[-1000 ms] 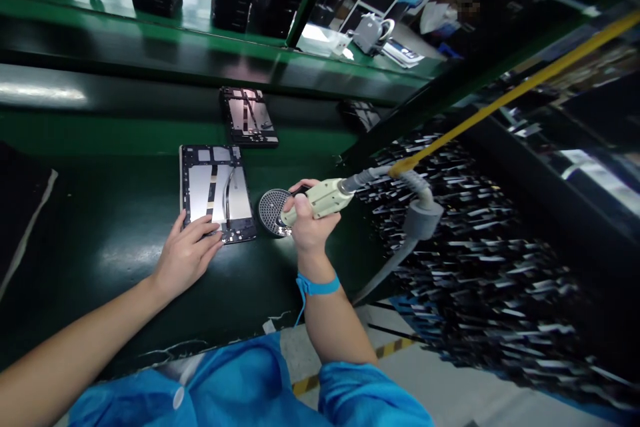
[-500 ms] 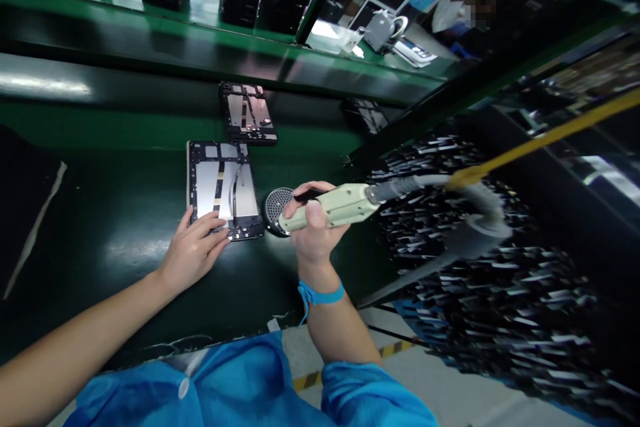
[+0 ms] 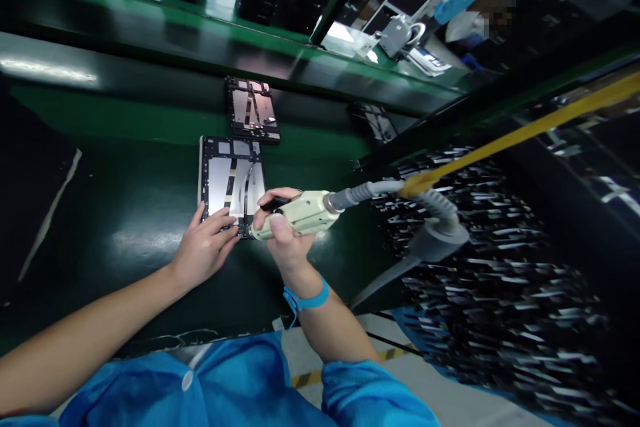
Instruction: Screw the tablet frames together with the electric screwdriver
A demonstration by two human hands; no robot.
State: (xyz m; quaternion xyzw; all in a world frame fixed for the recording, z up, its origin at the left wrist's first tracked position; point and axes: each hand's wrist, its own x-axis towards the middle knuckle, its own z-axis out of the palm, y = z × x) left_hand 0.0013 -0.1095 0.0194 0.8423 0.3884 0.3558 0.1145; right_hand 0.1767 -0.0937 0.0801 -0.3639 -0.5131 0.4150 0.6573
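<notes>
Head view: right hand (image 3: 280,237) grips the electric screwdriver (image 3: 295,215), tip at the near right corner of the open tablet frame (image 3: 231,180). Left hand (image 3: 205,250) lies flat on that frame's near edge, holding nothing. Fastening looks under way; finished screws can't be counted.

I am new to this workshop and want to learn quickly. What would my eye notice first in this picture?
First the cream electric screwdriver in the right hand, its tip at the near edge of the opened tablet in the middle of the green bench. The left hand presses that tablet's near corner. A yellow cable runs up to the right.
</notes>
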